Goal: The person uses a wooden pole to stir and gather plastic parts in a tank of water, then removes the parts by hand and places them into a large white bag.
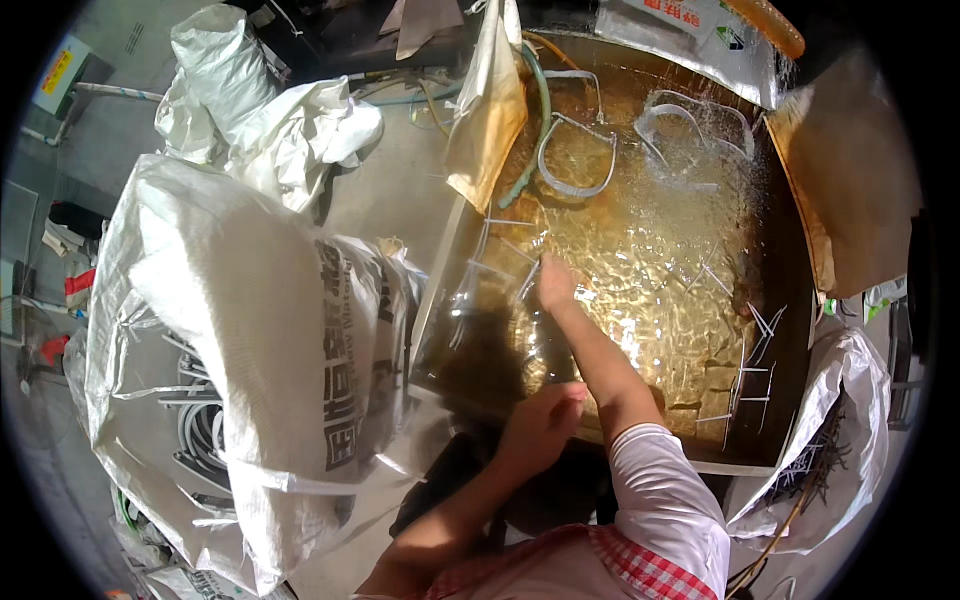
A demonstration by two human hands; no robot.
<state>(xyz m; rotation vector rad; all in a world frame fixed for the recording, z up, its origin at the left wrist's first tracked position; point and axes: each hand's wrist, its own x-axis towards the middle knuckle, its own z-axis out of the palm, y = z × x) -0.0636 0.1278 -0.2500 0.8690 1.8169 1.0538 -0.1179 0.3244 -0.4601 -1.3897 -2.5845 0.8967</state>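
My right hand (557, 282) reaches over the left part of a shallow water tank (432, 300), its fingers drawn together. Ends of a thin pale plastic strip (520, 250) meet the fingertips, and the hand seems to pinch it. Closer to me, my left hand (543, 425) is curled closed above the tank's near edge; whatever its fingers hold is hidden. Further thin strips (755, 370) lie in the water along the right side. At the back of the tank are clear curved plastic bands (580, 188), beside a green hose (540, 125).
A large white woven sack (270, 290) with grey curved pieces (200, 435) in its mouth stands left of the tank. Another sack (865, 400), holding dark thin pieces, is at right. Brown cardboard (850, 190) and a hanging stained cloth (490, 130) flank the tank. Water splashes at the back right.
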